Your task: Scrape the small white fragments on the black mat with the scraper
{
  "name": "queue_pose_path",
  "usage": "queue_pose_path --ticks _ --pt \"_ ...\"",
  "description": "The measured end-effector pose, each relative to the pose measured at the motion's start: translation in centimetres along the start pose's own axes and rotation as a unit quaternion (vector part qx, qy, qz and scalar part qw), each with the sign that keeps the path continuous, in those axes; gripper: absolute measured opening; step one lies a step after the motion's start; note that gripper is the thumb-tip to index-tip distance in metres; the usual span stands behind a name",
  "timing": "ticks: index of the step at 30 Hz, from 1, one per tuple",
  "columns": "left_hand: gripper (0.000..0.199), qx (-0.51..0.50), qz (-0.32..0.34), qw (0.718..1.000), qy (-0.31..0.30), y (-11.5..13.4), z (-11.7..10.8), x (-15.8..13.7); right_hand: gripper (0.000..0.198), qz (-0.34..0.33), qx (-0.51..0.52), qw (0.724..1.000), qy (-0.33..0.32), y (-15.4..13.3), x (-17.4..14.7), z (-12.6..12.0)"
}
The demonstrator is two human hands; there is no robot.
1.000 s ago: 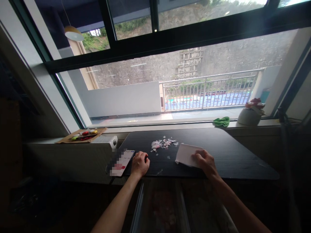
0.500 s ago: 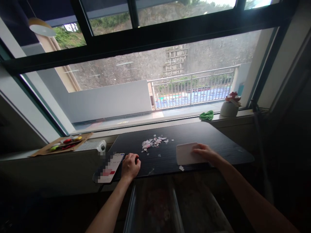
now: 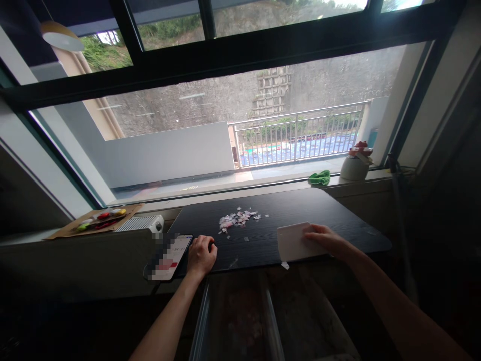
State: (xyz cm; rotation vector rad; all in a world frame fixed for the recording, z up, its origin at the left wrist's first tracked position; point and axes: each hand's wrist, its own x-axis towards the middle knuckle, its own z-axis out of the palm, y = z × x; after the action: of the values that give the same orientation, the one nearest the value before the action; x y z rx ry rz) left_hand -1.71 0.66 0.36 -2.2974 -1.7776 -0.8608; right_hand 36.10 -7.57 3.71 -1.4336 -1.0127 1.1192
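My right hand [image 3: 325, 239] grips a flat white scraper-like sheet [image 3: 293, 240] with rounded corners, low over the near edge of the dark table [image 3: 300, 205]. At the sheet's lower left corner, a small white paper scrap [image 3: 285, 265] sits at the table edge. My left hand [image 3: 202, 254] rests on the near left edge with its fingers curled; whether anything is inside them is hidden. Beside it on the left lies a phone [image 3: 175, 255] with a lit screen. Between the hands, farther back, is a loose pile of paper scraps [image 3: 238, 219].
Under the near edge stands a see-through bin [image 3: 276, 321], its dim contents unclear. A green cloth [image 3: 319, 177] and a grey-white jug [image 3: 354, 168] occupy the sill at right. To the left are a white heater [image 3: 143, 223] and cardboard [image 3: 71, 225] bearing colourful items.
My right hand has moved the white sheet slightly right and nearer to me. The scrap at its corner has shifted with it to the table edge. My left hand stays in place.
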Motion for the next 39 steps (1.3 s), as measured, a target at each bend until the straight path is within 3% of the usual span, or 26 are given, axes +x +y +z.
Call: queue_pose_path --ticks 7,14,19,25,29,34,39 --pt "0.015 0.007 -0.011 1.0 -0.009 0.2 -0.1 0.0 0.025 -0.029 0.004 0.998 0.061 -0.1 0.2 0.0" --pt "0.013 -0.001 -0.03 0.999 -0.021 1.0 -0.3 -0.2 0.031 -0.104 -0.016 0.988 0.113 1.9 3.6 7.0" --pt "0.013 -0.007 -0.046 0.999 -0.027 1.3 -0.5 -0.1 0.032 -0.139 -0.035 0.987 0.066 2.8 3.5 11.9" --pt "0.014 -0.014 -0.05 0.998 -0.03 1.4 -0.4 -0.2 0.03 -0.145 -0.024 0.988 0.043 0.6 5.5 14.7" --pt "0.013 -0.011 -0.05 0.998 -0.023 1.4 -0.4 -0.2 0.025 -0.113 -0.013 0.993 0.009 -0.3 6.1 15.5" --pt "0.014 -0.01 -0.054 0.998 -0.026 1.5 -0.5 -0.3 0.028 -0.069 0.01 0.995 -0.072 0.2 4.9 14.3" --pt "0.014 -0.012 -0.054 0.998 -0.031 1.7 -0.6 -0.2 0.031 -0.064 0.018 0.996 -0.061 0.7 4.8 13.2"
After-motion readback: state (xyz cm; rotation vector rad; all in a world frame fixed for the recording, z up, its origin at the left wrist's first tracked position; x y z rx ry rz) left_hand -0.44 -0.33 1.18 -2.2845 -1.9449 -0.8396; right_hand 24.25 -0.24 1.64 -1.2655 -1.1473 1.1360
